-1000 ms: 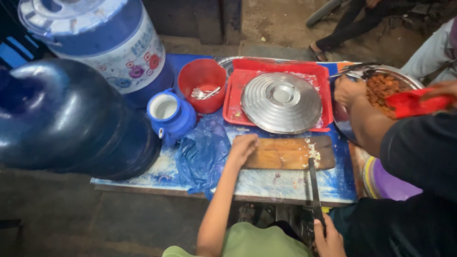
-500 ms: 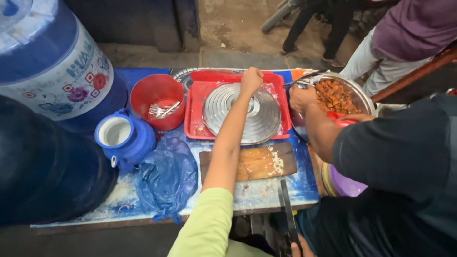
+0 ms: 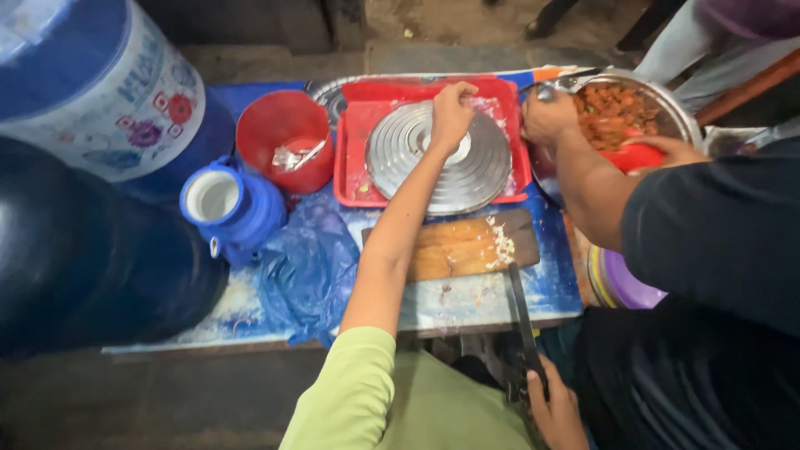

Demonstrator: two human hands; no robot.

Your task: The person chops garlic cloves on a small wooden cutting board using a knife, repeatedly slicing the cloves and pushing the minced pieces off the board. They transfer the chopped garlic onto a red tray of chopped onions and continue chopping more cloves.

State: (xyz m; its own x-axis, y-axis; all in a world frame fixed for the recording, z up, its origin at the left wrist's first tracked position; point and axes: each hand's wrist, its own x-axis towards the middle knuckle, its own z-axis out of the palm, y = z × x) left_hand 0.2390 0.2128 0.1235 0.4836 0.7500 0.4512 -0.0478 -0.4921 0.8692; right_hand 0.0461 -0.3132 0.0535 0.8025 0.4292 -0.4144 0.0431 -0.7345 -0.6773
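Gripping metal lid [image 3: 442, 158] knob, left hand [image 3: 451, 112], right hand [image 3: 557, 410] holding knife [image 3: 523, 321]

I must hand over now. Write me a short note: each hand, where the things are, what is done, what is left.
Left hand: fingers closed on the middle of the metal lid, which lies flat in the red tray.
Right hand: low at the table edge, gripping the knife, blade toward the board.
Board: in front of the tray, with a few chopped bits at its right end.
Done: something chopped.
Left: lid not yet lifted; what is under it is hidden.
Beside you, another person works at the metal bowl.
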